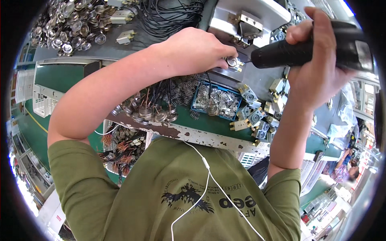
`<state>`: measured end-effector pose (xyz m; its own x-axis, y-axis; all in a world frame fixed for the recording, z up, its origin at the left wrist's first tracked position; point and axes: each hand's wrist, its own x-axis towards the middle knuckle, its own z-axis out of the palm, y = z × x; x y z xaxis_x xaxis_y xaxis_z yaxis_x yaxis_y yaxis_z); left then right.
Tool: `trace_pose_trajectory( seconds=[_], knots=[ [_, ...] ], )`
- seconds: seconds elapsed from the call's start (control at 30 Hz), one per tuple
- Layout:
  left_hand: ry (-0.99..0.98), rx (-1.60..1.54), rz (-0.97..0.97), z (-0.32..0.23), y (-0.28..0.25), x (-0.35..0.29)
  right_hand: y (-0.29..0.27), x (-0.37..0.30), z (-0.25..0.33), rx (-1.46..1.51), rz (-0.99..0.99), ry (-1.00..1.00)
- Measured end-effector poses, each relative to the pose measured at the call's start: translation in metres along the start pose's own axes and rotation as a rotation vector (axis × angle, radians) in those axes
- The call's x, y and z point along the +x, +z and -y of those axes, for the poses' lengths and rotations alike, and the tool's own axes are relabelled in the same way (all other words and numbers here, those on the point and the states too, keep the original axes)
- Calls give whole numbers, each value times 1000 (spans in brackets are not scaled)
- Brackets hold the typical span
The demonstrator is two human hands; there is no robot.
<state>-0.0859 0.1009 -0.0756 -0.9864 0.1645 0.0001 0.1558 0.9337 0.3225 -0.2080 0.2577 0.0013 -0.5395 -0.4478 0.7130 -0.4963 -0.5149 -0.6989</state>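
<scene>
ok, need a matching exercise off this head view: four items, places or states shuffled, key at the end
1. Left hand
2. Black power tool
3. Blue tray
4. Shiny metal caps

A. Heaped at the picture's upper left
B. Filled with small metal pieces
C. Touching a small round part
D. Gripped in the right hand

Pairs: 1-C, 2-D, 3-B, 4-A
</scene>
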Motion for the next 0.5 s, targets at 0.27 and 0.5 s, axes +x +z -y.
trace_pose_trajectory(
  seconds=[0.27,0.5],
  knots=[
    [-34,26,24,-2,0,0,18,-12,9,-276,-205,139],
    [-22,17,21,-2,0,0,16,-8,3,-290,-173,85]
  ],
)
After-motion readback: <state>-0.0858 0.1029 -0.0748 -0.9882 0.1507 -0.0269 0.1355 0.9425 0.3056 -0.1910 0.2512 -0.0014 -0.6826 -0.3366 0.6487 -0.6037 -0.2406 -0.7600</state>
